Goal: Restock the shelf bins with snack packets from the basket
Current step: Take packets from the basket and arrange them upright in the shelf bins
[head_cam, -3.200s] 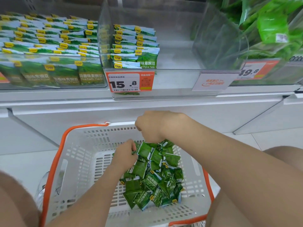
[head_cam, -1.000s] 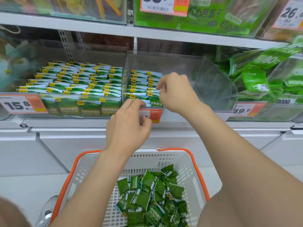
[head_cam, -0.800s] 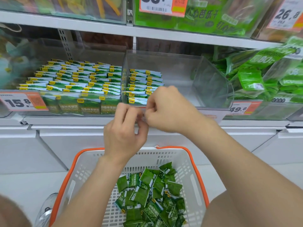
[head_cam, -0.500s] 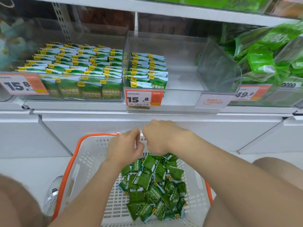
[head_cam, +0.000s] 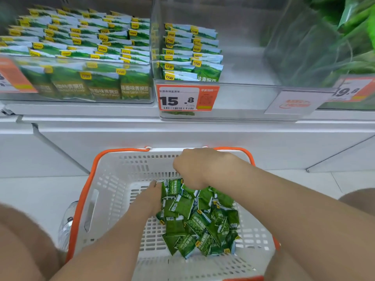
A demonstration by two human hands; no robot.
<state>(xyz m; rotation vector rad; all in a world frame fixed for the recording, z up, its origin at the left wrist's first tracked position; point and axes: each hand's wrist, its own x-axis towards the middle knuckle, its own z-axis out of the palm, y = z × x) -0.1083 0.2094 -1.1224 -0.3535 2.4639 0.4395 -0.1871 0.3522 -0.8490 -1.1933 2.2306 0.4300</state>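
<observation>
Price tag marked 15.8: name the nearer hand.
Right. The right hand is by the basket's far rim, under the price tag; the left hand sits lower, on the packets.

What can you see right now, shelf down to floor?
basket: one, white with orange rim, on the floor below the shelf
loose packets: a heap, green, in the basket
middle bin: one, clear, on the shelf above the basket
shelved packets: two short rows, green and white, middle bin's left side
left bin: one, clear, packed with rows of similar packets
price tag: one, orange and white, middle bin's front
green bags: several, far right
bottle: one, clear, left of the basket
left hand: at the heap's left edge
right hand: over the heap's far end
</observation>
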